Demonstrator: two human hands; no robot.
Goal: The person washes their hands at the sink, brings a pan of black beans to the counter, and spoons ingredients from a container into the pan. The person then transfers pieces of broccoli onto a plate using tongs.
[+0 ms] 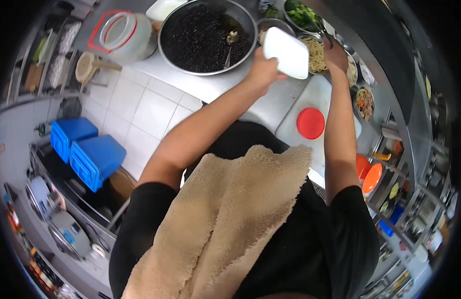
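Note:
My left hand [264,72] is closed on the edge of a white square dish [286,54], which is tilted above the counter. My right hand [336,56] is closed on dark tongs [322,27], whose far end reaches toward a bowl of green leafy vegetables [301,15]; whether they grip anything I cannot make out. Just left of my right hand, a metal bowl holds pale noodles [316,54]. To the left of my left hand, a wide metal bowl [163,50] is filled with a dark, grainy food, and a spoon [229,52] rests in it.
A red round lid [310,123] lies on a white cutting board [290,119]. A bowl of mixed shredded food [364,103] stands at the right. A clear jar with a red handle [123,37] is at the left end. Blue bins [97,154] stand lower left.

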